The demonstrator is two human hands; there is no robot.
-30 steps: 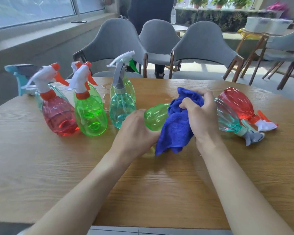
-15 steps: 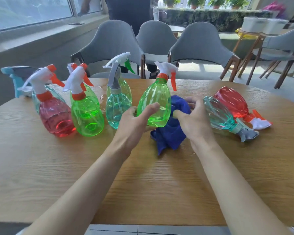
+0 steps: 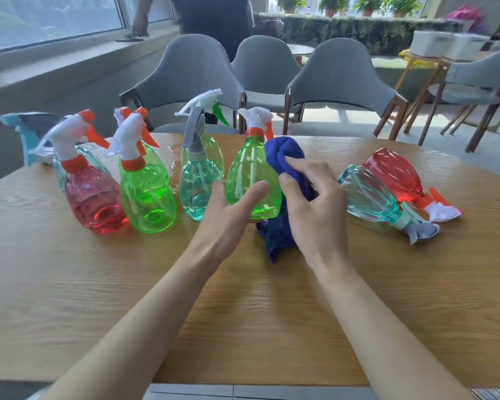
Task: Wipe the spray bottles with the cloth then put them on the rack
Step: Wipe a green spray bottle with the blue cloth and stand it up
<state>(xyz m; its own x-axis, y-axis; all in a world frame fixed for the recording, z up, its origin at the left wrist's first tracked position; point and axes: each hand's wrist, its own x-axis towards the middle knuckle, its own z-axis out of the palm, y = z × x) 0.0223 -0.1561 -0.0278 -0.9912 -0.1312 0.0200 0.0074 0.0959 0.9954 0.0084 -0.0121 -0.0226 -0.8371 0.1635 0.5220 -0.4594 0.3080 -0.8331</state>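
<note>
Green spray bottle (image 3: 248, 174) stands upright on the table (image 3: 243, 313), between the two hands. Left hand (image 3: 228, 217) holds its lower belly lightly, thumb laid across the front, fingers round the far side. Right hand (image 3: 315, 209) pinches the blue cloth (image 3: 283, 151), bunched and pressed to the bottle's shoulder on that hand's side; the loose tail hangs to the tabletop under the palm. Bottle looks empty: thin clear plastic, likely very light, a bit springy under a squeeze, top-heavy from the trigger head, so easy to tip. Smooth wall, water drops on the wood beyond the left fingers, so probably slippery. Safest hold is likely the neck under the orange collar (image 3: 254, 132), or a full wrap round the belly. Cloth is soft and limp and will drag. Room: a standing teal bottle (image 3: 197, 192) sits just beside the left fingers, more bottles outward of it; little clearance that way. Outward of the right hand lie a tipped teal bottle (image 3: 367, 194) and a tipped red bottle (image 3: 393, 171), which may roll. Open wood lies from the wrists back to the near edge.
</note>
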